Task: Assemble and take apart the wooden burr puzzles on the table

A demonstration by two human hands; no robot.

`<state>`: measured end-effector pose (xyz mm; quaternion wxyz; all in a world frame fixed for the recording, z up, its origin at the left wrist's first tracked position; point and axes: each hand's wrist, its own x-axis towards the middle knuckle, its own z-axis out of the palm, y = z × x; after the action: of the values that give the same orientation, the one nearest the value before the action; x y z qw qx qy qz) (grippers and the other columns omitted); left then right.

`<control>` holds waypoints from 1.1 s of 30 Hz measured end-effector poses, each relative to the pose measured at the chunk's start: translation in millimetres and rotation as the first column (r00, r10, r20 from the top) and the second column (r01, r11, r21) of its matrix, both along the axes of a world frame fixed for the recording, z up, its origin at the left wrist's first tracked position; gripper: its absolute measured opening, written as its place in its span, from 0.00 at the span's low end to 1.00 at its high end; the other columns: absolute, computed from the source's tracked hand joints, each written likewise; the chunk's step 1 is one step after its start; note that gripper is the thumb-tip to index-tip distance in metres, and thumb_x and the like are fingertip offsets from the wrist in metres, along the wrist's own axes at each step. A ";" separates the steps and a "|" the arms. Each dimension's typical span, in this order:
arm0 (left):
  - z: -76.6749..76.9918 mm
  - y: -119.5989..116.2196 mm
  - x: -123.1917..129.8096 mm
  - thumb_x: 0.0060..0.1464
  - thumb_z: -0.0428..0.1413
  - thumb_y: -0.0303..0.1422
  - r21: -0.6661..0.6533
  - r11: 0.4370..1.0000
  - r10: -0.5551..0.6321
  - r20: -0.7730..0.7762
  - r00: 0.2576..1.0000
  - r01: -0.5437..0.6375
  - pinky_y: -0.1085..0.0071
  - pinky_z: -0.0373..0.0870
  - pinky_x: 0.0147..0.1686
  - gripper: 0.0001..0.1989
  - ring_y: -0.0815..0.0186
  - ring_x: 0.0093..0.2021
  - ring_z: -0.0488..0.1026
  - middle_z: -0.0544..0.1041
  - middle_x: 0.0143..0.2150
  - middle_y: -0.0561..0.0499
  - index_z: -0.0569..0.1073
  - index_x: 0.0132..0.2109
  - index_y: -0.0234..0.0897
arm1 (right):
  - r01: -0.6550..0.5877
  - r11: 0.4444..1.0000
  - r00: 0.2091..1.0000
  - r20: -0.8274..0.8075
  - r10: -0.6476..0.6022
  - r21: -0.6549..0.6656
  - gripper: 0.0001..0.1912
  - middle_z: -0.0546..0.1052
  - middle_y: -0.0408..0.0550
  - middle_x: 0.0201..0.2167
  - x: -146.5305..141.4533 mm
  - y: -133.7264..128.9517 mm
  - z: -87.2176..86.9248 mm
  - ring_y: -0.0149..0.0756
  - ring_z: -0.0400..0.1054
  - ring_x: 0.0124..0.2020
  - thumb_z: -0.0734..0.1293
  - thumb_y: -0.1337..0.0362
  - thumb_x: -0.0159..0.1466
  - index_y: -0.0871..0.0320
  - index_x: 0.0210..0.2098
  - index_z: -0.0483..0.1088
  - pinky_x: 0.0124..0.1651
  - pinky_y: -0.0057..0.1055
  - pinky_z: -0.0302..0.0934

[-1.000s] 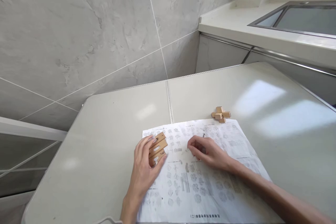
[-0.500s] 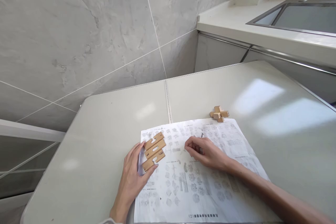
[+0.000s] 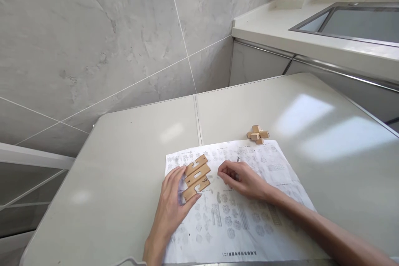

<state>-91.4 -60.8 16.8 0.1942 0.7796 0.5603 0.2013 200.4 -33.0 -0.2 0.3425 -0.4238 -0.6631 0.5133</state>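
Note:
My left hand (image 3: 171, 199) has its fingers and thumb around the outer ends of three flat wooden puzzle pieces (image 3: 197, 178), lined up side by side in a stepped row over the printed sheet. The pieces have cut-out notches and a slot, with handwritten numbers on them. My right hand (image 3: 238, 178) rests on the printed sheet (image 3: 215, 237) to their right, fingers curled in a pinch. A small dark tip (image 3: 238, 159) shows just behind its knuckles; what the fingers hold, if anything, is hidden.
An assembled wooden burr puzzle (image 3: 258, 134) sits at the sheet's far edge. The glossy pale table (image 3: 124, 166) has a seam across it. Behind stand a grey tiled wall (image 3: 93, 50) and a counter (image 3: 264, 25) with a sink (image 3: 358, 20).
My left hand has moved right with the three wooden puzzle pieces, bringing them closer to my right hand. My right hand stays nearly in place. The view has shifted slightly.

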 end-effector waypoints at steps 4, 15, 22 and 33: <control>-1.2 -2.7 7.5 0.67 0.63 0.44 0.011 1.000 -0.027 0.006 1.000 0.027 0.43 0.68 0.70 0.37 0.46 0.74 0.64 0.67 0.73 0.44 0.56 0.76 0.54 | 0.001 1.000 1.000 -0.013 -0.001 -0.007 0.15 0.73 0.43 0.25 3.6 0.7 -1.7 0.34 0.63 0.24 0.63 0.52 0.78 0.53 0.40 0.74 0.26 0.31 0.54; -3.1 -7.0 11.8 0.68 0.61 0.44 -0.002 1.000 -0.018 -0.012 1.000 0.018 0.42 0.68 0.69 0.36 0.46 0.74 0.63 0.66 0.74 0.43 0.55 0.76 0.53 | 0.041 0.999 0.999 0.037 -0.040 -0.017 0.11 0.75 0.43 0.26 13.4 4.6 -0.6 0.35 0.66 0.26 0.64 0.57 0.77 0.53 0.39 0.73 0.28 0.31 0.57; -4.1 -9.2 14.3 0.68 0.62 0.44 0.009 1.000 -0.008 -0.015 1.000 0.008 0.42 0.69 0.69 0.36 0.45 0.73 0.64 0.67 0.73 0.43 0.56 0.76 0.53 | 0.280 0.960 0.959 -0.043 -0.280 -0.003 0.12 0.78 0.49 0.40 21.9 16.6 -7.3 0.37 0.70 0.30 0.66 0.53 0.75 0.52 0.39 0.74 0.31 0.34 0.67; -1.5 -10.0 14.9 0.67 0.62 0.47 0.002 1.000 0.006 -0.004 1.000 -0.006 0.43 0.69 0.69 0.37 0.45 0.73 0.65 0.67 0.74 0.44 0.57 0.75 0.54 | 0.339 0.941 0.938 0.082 -0.337 -0.005 0.11 0.79 0.54 0.49 15.7 28.1 -3.3 0.45 0.74 0.41 0.63 0.56 0.74 0.53 0.40 0.73 0.33 0.39 0.72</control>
<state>-76.5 -70.8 15.3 0.1916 0.7784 0.5630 0.2009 216.2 -4.9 -3.5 0.3946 -0.5548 -0.5888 0.4356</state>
